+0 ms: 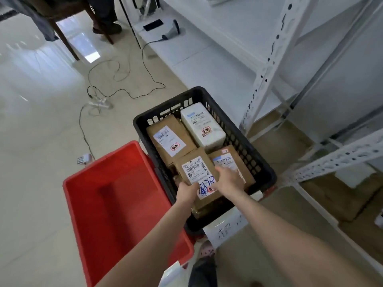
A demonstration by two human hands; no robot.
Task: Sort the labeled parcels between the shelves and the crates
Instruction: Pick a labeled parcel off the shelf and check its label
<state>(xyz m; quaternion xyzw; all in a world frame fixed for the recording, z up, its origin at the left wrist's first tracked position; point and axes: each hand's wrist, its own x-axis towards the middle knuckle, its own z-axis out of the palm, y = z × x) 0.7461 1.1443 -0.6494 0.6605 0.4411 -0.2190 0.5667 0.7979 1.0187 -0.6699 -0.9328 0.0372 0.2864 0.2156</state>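
Red smooth plastic crate (124,204), lower left, its rectangular hollow open. Centre: left hand (186,194) and right hand (229,181), fingers curled, clasp the near corner and right edge of a flat cardboard parcel (194,169) with a white printed label. It lies atop other boxes in the black lattice-walled crate (257,162). Right: perforated white steel shelving (267,65), just beside the crate's rim.

One head-worn wide view looks steeply down, close over the black crate (267,172) beside shelving (267,67).

Left hand (187,193), right hand (228,180) grip parcel (194,167) in black crate (257,160).
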